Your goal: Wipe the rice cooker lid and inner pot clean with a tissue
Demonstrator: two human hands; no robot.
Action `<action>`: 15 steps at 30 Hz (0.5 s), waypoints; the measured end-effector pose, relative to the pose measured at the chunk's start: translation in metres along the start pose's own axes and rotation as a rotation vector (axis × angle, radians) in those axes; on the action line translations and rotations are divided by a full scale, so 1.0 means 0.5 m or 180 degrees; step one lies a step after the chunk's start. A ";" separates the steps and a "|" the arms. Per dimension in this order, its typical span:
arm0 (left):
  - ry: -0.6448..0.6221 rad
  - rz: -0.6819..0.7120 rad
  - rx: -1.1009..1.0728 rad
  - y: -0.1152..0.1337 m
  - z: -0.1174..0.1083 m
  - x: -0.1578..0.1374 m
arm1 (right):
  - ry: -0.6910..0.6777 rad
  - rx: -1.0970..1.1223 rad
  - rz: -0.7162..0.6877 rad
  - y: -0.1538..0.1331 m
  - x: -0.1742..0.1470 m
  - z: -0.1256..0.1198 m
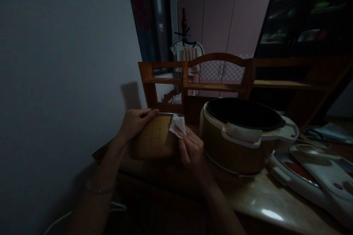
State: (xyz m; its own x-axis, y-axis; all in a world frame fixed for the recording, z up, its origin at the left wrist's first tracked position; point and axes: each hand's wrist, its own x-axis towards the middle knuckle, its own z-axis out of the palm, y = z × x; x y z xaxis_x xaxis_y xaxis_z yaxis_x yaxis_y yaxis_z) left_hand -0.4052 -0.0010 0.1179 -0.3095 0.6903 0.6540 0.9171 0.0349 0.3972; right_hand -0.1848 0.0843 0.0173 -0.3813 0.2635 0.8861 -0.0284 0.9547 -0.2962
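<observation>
A golden-brown pot [154, 137] with dark measuring lines and a thin metal rim is tilted in front of me. My left hand [135, 123] grips its upper left rim, the thumb side lying along the edge. In the fingers of my right hand [192, 148] is a crumpled white tissue [178, 124], pressed against the pot's upper right side. Just right of that hand stands a round rice cooker [230, 150], its lid off and a dark interior showing. The pot's underside is lost in shadow.
A detached white cooker lid [306, 176] lies at the right on the glossy tabletop [248, 194]. Behind the cooker runs a wooden shelf rack [217, 87]. A pale wall [68, 62] closes off the left side. A white cable [118, 205] shows low at the left.
</observation>
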 end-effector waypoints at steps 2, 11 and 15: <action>0.0005 -0.0012 -0.0006 -0.002 -0.001 0.001 | 0.0022 0.0041 0.0112 0.001 -0.006 0.002; 0.0025 -0.0119 -0.0126 -0.024 0.001 0.002 | 0.0405 0.0494 0.1121 0.044 -0.023 0.023; 0.0065 -0.0222 -0.0208 -0.029 0.001 0.001 | 0.0708 0.0905 0.1899 0.073 -0.029 0.044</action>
State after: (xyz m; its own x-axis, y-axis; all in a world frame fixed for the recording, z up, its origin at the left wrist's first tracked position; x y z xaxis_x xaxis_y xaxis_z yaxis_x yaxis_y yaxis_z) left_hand -0.4185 -0.0009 0.1121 -0.3777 0.6730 0.6359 0.8749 0.0346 0.4830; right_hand -0.2006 0.1122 -0.0143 -0.2094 0.7827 0.5860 -0.1254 0.5729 -0.8100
